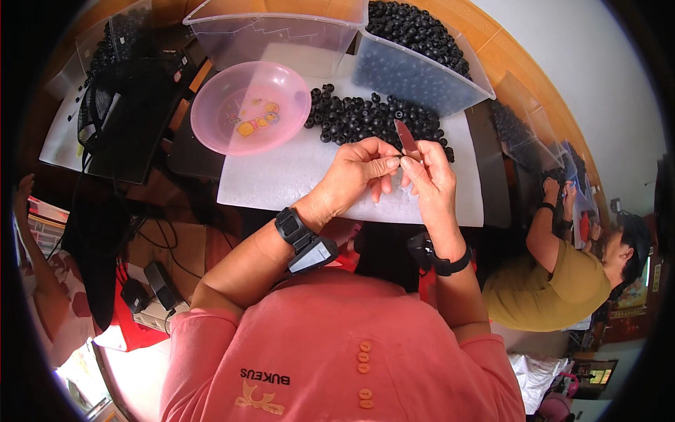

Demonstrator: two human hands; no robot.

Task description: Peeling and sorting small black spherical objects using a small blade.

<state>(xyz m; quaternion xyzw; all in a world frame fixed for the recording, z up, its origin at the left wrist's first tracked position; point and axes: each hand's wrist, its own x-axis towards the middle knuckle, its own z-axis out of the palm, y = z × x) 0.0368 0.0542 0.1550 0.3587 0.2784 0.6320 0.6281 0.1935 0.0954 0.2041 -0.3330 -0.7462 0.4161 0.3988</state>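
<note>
My left hand [362,169] and my right hand [432,179] meet fingertip to fingertip over a white foam sheet [281,190]. A small knife [404,135] is held in my right hand, its short, reddish-looking blade pointing up and away from me. Between my left thumb and forefinger is a small dark piece, mostly covered by the fingers; I cannot make out its kind. Just beyond my hands lies a loose pile of black round parts [365,119], some showing a hole. A translucent pink basin [211,116] with a cartoon print stands left of the pile.
Behind the pile stands a clear plastic bin [422,88] full of black round parts. Another clear bin [274,42] is to its left. Far left is a black mesh item [105,105]. A co-worker [555,288] in an olive shirt works at the right; another person [53,295] is at the left edge.
</note>
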